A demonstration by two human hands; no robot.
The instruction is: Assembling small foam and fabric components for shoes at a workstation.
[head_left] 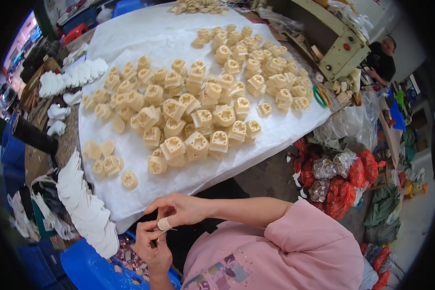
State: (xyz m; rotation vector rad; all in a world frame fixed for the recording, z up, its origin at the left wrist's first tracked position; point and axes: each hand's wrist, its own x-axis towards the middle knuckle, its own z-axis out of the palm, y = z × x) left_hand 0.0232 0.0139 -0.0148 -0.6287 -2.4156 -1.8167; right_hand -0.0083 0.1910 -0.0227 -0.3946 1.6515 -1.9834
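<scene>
My right hand (186,211) comes in from the right, its fingers bent and pinched close to my left hand (152,246), which rises from below. Where the fingertips meet, just past the table's near edge, is a small cream piece (164,224); both hands are closed on it. A thin edge sticks out beside it, and fingers hide the rest. Nearest on the white-covered table (188,179) lies a single cream moulded piece (129,180), rounded with small holes. Many similar moulded pieces (174,147) stand in stacks behind it. Flat cream discs (92,150) lie at the left.
White sheet-like pieces (84,205) overlap along the left edge. A blue bin (84,263) with small scraps stands below left. Green-handled scissors (319,96) lie at the table's right edge. Red plastic bags (340,195) lie on the floor. Another person (383,60) is beside a machine (342,53).
</scene>
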